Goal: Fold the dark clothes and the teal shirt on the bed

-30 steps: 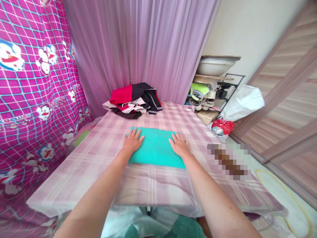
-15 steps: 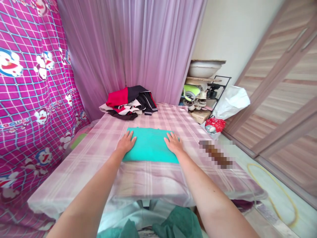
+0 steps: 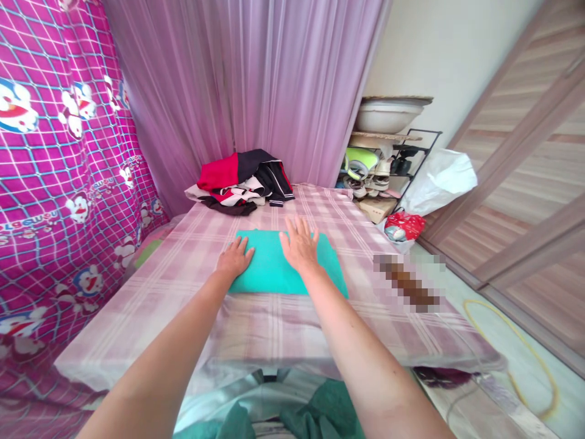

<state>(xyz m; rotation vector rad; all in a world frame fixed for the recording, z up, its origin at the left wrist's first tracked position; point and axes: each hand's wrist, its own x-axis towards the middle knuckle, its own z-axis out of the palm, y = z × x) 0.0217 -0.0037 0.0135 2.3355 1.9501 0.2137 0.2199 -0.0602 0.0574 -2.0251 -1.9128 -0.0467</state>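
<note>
A folded turquoise cloth [image 3: 267,268] lies flat on the plaid tablecloth [image 3: 274,329], its long side facing me. My left hand [image 3: 235,257] rests palm down on its left edge with the fingers apart. Over the right half of the cloth is my right hand [image 3: 300,244], fingers spread and holding nothing; it looks slightly raised, though contact with the cloth is hard to tell. Part of the cloth is hidden under both hands.
Behind the cloth sits a pile of red, black and white clothes [image 3: 247,183]. A blurred brown object [image 3: 411,286] lies on the table's right. Beyond that side stand a rack [image 3: 411,164] with shoes and a basin, and a red bag [image 3: 404,225].
My right hand has moved left from the cloth's right edge to over its right half. That right edge now shows. My left hand keeps its place, and the view has shifted slightly.
</note>
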